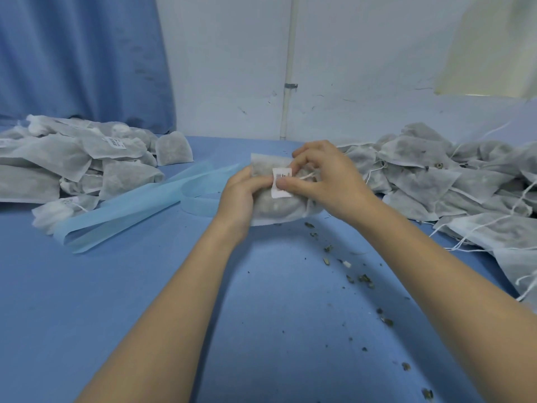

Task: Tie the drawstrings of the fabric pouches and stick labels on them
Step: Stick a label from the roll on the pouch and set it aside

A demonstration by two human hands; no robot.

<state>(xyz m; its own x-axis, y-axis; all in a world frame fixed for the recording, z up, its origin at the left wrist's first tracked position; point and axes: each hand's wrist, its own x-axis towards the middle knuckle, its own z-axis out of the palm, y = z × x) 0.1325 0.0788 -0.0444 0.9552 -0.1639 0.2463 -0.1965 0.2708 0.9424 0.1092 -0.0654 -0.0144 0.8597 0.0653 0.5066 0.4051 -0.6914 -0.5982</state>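
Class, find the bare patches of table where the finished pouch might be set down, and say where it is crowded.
Bare table lies near-left, bordered by the blue strips and the left forearm. A narrow patch lies behind the hands, before the wall. Crowded: left pile, right pile; crumbs scatter near-right. Both hands, left and right, hold the pouch.

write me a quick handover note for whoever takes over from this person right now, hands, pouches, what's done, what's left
Left hand: grips the left side of the pouch at mid-table.
Right hand: thumb presses the white label onto that pouch; fingers curl at its drawstring.
Done: label is on this pouch, being smoothed down; its neck looks cinched, the knot is hidden. The left pile holds pouches, some with labels showing.
Left: the right pile has loose strings and no labels in view; it probably still needs tying and labelling.
The blue backing strip lies left of the hands; loose crumbs lie on the table.
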